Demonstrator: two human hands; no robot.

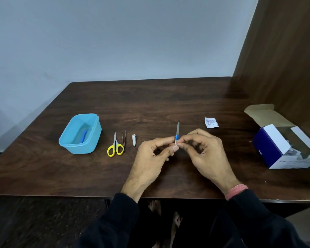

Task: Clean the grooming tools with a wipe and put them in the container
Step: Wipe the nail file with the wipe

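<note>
Both hands (177, 149) pinch nail file (177, 130) by its handle; thin fingertip grip could slip, dropping it on bench (61, 176).

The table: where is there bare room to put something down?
Free: the whole far strip of the table behind the tools, and the front-left corner below the blue container. Crowded: the row of scissors, tweezers and nail clipper, and where both hands hold the nail file.
</note>
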